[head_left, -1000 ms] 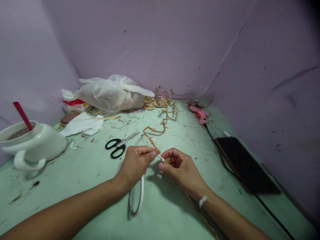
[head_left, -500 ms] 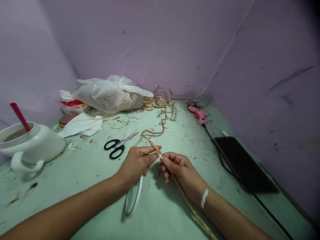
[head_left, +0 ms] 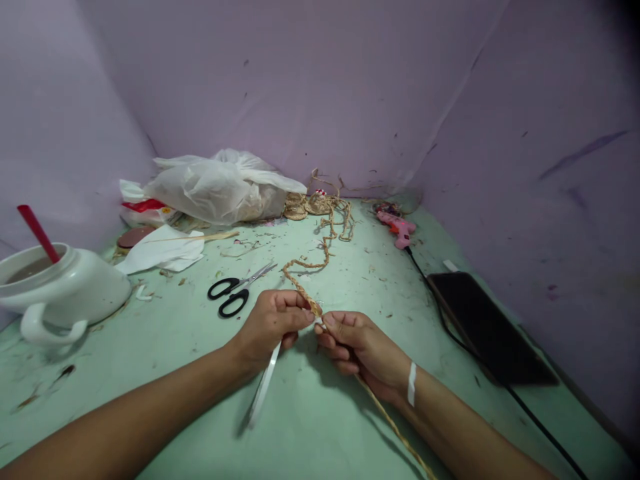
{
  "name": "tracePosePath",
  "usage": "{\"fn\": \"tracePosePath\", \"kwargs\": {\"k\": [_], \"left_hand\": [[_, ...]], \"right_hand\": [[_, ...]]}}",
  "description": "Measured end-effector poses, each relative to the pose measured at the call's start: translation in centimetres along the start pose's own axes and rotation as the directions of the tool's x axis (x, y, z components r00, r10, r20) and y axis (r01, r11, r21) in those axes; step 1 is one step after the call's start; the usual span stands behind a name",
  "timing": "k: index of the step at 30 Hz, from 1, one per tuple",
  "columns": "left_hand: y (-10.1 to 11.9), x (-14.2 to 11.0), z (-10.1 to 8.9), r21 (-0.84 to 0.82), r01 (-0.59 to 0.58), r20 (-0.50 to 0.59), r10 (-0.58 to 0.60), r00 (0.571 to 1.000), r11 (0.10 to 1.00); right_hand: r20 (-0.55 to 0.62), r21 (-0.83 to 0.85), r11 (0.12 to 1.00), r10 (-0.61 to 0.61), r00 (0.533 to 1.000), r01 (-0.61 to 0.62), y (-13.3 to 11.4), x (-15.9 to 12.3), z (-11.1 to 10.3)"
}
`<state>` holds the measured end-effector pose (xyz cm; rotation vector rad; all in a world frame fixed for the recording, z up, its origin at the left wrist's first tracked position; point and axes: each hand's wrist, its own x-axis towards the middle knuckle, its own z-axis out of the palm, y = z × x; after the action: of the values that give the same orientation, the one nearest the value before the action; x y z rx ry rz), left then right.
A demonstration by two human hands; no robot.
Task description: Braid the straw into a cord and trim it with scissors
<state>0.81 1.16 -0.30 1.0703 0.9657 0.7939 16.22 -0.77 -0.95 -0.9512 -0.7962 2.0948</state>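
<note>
Left fingers [head_left: 301, 321], right fingers [head_left: 342, 328], pinched on braid [head_left: 301, 288]

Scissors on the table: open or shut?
Open, slightly: the scissors' blades show a narrow gap toward the tips, and the black handles sit apart.

The green worktop [head_left: 200, 400] bears a white mug [head_left: 95, 283], black-handled scissors [head_left: 235, 295], a white cloth or paper [head_left: 165, 250], a plastic bag [head_left: 220, 190], braided cord [head_left: 307, 265], a pink glue gun [head_left: 397, 228] and a dark tablet or phone [head_left: 490, 327], plus scattered scraps.

Scissors [head_left: 235, 295] left, phone [head_left: 493, 330] right, bag [head_left: 225, 188] behind
</note>
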Motion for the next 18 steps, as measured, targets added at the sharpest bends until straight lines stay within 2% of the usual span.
{"fn": "tracePosePath", "kwargs": {"k": [5, 9, 12, 14, 15, 16, 18], "left_hand": [[0.30, 0.06, 0.00, 0.028, -0.004, -0.044, 0.006, 0.999, 1.000], [0.56, -0.01, -0.04, -0.034, 0.006, -0.012, -0.007, 1.000, 0.999], [0.54, 0.00, -0.15, -0.107, 0.016, 0.079, -0.008, 0.997, 0.994], [0.45, 0.07, -0.20, -0.104, 0.012, 0.081, -0.003, 0.997, 0.994], [0.39, 0.11, -0.21, -0.086, 0.003, 0.060, 0.002, 0.998, 0.996], [0.34, 0.16, -0.21, -0.063, -0.006, 0.037, 0.009, 0.999, 0.998], [0.26, 0.22, -0.16, -0.018, -0.018, -0.001, 0.018, 1.000, 1.000]], "right_hand": [[0.008, -0.016, 0.999, 0.041, 0.999, -0.041, 0.09, 0.02, -0.10], [0.113, 0.090, 0.984, 0.146, 0.983, -0.156, -0.22, 0.02, -0.41], [0.267, 0.183, 0.915, 0.306, 0.914, -0.360, -0.40, 0.07, -0.77], [0.337, 0.198, 0.865, 0.383, 0.860, -0.462, -0.31, 0.15, -0.90], [0.331, 0.192, 0.864, 0.389, 0.860, -0.465, -0.21, 0.19, -0.89], [0.293, 0.178, 0.885, 0.369, 0.882, -0.429, -0.07, 0.23, -0.81], [0.160, 0.123, 0.956, 0.247, 0.956, -0.267, 0.22, 0.28, -0.50]]}}
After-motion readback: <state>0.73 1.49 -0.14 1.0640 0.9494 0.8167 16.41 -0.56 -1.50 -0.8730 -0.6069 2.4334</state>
